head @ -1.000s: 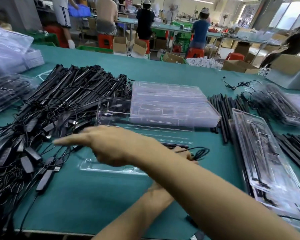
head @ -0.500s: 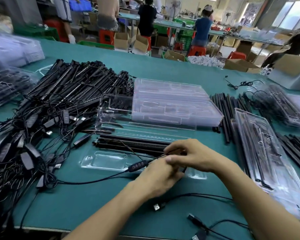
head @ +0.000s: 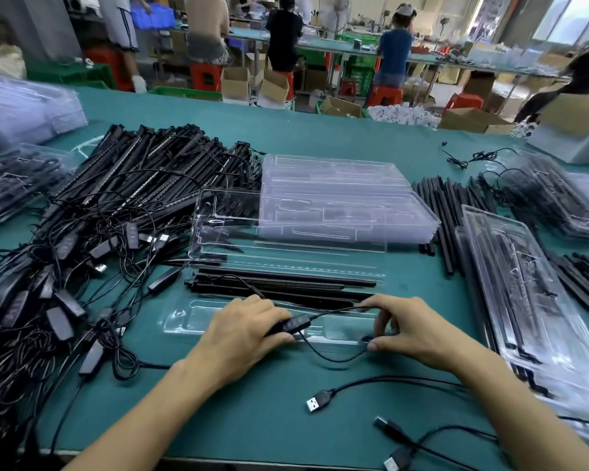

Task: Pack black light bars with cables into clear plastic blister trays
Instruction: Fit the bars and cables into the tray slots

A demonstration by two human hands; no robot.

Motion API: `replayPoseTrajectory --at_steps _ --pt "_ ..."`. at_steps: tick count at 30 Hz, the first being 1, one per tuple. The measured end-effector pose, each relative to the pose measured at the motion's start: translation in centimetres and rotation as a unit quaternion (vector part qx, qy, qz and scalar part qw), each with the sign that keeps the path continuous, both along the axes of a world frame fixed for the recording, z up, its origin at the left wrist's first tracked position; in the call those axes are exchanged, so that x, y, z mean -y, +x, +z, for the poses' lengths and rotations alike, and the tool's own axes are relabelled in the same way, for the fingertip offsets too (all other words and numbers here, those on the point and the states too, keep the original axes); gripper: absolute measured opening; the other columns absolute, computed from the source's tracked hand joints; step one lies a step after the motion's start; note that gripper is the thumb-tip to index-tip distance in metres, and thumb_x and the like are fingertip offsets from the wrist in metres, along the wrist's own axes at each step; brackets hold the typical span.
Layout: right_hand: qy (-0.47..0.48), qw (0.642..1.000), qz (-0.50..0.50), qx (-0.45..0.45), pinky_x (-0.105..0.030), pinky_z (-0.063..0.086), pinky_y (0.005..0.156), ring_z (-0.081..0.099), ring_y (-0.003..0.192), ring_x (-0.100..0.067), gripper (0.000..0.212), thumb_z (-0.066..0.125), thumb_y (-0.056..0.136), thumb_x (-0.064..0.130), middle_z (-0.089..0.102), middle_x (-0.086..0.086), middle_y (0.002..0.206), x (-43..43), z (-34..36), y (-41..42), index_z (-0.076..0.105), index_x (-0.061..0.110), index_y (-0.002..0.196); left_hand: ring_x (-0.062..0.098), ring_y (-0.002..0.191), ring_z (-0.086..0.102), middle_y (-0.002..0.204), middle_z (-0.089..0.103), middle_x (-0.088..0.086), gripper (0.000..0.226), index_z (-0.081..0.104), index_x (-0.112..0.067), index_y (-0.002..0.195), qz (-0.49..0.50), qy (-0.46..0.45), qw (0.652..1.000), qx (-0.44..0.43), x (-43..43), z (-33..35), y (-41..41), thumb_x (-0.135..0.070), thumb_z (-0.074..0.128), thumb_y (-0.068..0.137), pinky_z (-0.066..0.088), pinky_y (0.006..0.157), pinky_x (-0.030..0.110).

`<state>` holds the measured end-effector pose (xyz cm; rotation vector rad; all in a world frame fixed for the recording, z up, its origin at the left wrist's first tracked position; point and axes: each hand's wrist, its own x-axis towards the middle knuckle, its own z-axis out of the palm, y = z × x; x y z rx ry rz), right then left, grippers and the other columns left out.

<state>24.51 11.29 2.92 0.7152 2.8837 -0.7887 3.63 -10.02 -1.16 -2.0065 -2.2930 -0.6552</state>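
Glossy clear plastic tray [head: 337, 329], matt black cable [head: 334, 358]

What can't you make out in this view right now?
Head view:
Inline controller: left end covered by the left hand; its markings too small to read.
Cable: the part pinched by the right hand, hidden by its fingers.
Filled trays: cut off by the right edge.
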Motion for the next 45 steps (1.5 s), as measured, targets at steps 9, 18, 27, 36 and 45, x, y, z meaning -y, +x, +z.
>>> replayPoseTrajectory --at_steps 9,18,27,36,45 --pt "0.263 0.951 -0.068 -0.145 -0.038 0.049 0.070 0.058 0.078 -0.023 0.016 0.068 0.082 0.007 0.061 0.002 0.079 -0.2 2.4 1.5 0.075 0.020 0.089 0.015 0.084 0.063 0.097 0.064 -0.005 0.038 0.069 -0.016 0.115 0.003 0.040 0.999 0.024 1.6 1.7 -1.5 -0.041 0.053 0.092 0.048 0.068 0.022" --pt "0.080 0.994 -0.012 0.079 -0.029 0.047 0.075 0.054 0.080 -0.011 0.018 0.072 0.080 0.036 0.051 0.012 0.077 -0.4 1.2 0.7 0.067 0.034 0.098 0.013 0.102 0.051 0.109 0.057 -0.010 0.052 0.060 -0.033 0.129 -0.016 -0.085 0.996 -0.011 0.1 0.1 -2.0 -0.060 0.032 0.095 0.044 0.090 0.032" --pt "0.056 0.995 0.070 -0.050 -0.031 0.042 0.098 0.049 0.108 -0.003 0.038 0.060 0.086 0.059 0.056 0.016 0.112 3.2 0.2 -2.8 0.060 0.039 0.118 0.012 0.102 0.049 0.110 0.060 -0.012 0.039 0.059 -0.036 0.129 0.004 -0.061 0.998 0.011 -0.8 0.0 -1.4 -0.053 0.052 0.095 0.043 0.089 0.031" --pt "0.068 0.993 0.054 -0.083 -0.028 0.043 0.089 0.054 0.101 -0.011 0.027 0.056 0.095 0.038 0.056 0.010 0.098 5.9 -2.9 -6.2 0.064 0.039 0.121 0.006 0.098 0.046 0.099 0.051 -0.013 0.030 0.067 -0.038 0.122 0.020 -0.052 0.996 0.069 -0.5 -1.0 -2.0 -0.046 0.054 0.096 0.048 0.082 0.037" --pt "0.062 0.994 0.082 -0.047 -0.031 0.044 0.086 0.053 0.095 -0.016 0.030 0.054 0.098 0.038 0.049 0.007 0.099 5.3 -2.9 -6.4 0.063 0.035 0.126 0.010 0.081 0.054 0.089 0.057 -0.009 0.015 0.072 -0.021 0.097 -0.020 0.017 0.995 0.095 -0.3 -1.3 -2.6 -0.032 0.073 0.088 0.052 0.067 0.040"
